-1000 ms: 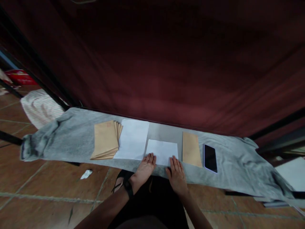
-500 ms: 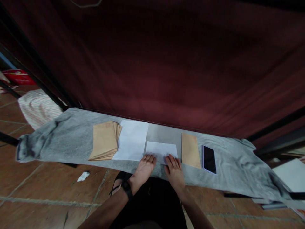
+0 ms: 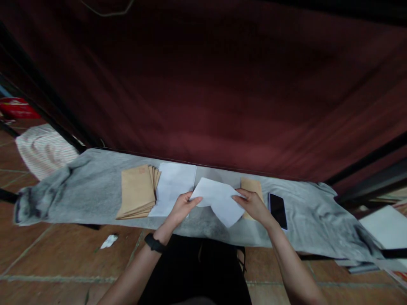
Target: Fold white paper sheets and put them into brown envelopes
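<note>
A folded white sheet of paper (image 3: pixel 219 200) is lifted off the grey cloth (image 3: pixel 79 190) that covers a narrow bench. My left hand (image 3: pixel 181 207) pinches its left edge. My right hand (image 3: pixel 254 205) grips its right edge. To the left lie a flat stack of white paper (image 3: pixel 173 188) and a fanned pile of brown envelopes (image 3: pixel 136 190). A single brown envelope (image 3: pixel 251 185) lies behind my right hand, partly hidden by it.
A black phone (image 3: pixel 277 210) lies on the cloth right of my right hand. A dark red curtain (image 3: pixel 206 93) hangs behind the bench. A striped cloth (image 3: pixel 41 148) lies at the far left. A paper scrap (image 3: pixel 108 241) is on the tiled floor.
Both hands were pressing the folded sheet flat on the cloth. They have since taken it by its edges and raised it, tilted, off the bench.
</note>
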A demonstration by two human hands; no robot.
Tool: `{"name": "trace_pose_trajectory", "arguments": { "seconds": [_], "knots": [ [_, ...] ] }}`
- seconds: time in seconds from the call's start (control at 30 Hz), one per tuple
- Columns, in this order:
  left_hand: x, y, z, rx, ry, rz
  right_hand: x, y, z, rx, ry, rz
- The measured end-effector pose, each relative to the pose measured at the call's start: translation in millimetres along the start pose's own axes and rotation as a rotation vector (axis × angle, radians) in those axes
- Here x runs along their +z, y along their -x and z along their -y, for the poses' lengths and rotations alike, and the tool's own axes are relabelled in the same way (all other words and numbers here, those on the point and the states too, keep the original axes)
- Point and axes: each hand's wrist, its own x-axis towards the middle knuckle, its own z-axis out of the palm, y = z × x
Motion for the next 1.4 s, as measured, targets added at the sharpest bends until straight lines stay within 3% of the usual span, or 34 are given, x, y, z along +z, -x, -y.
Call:
{"name": "trace_pose_trajectory", "arguments": {
  "seconds": [0.1, 0.33, 0.5, 0.67, 0.77, 0.9, 1.07, 1.23, 1.4],
  "knots": [
    [4.9, 4.4, 6.8, -0.073, 0.064, -0.076, 4.4, -7.4, -9.7, 0.022, 0.038, -0.047],
    [3.2, -3.0, 10.4, -0.107, 0.058, -0.115, 6.2, -21.6, -30.3, 0.056, 0.211, -0.122],
    [1.9, -14.8, 6.9, -0.106, 0.131, -0.221, 12.9, -27.5, -49.1, 0.12, -0.076, -0.102],
    [7.1, -24.8, 23.1, -0.127, 0.219, -0.25, 45.3, -10.0, -81.5, 0.368, -0.396, -0.308],
    [16.9, -29.7, 42.9, -0.179, 0.257, -0.253, 70.0, 6.6, -97.9, 0.431, -0.414, -0.409],
    [32.5, -32.8, 72.5, -0.204, 0.164, -0.246, 95.8, 24.9, -110.0, 0.465, -0.4, -0.487],
    [47.1, -27.7, 100.3, -0.114, -0.053, -0.225, 109.1, 35.1, -115.4, 0.459, -0.377, -0.504],
    [51.6, -27.6, 108.9, -0.057, -0.068, -0.197, 112.2, 38.3, -120.6, 0.412, -0.282, -0.466],
    [46.1, -33.3, 109.9, -0.047, -0.17, -0.249, 119.4, 47.0, -118.1, 0.317, 0.038, -0.456]
  ]
}}
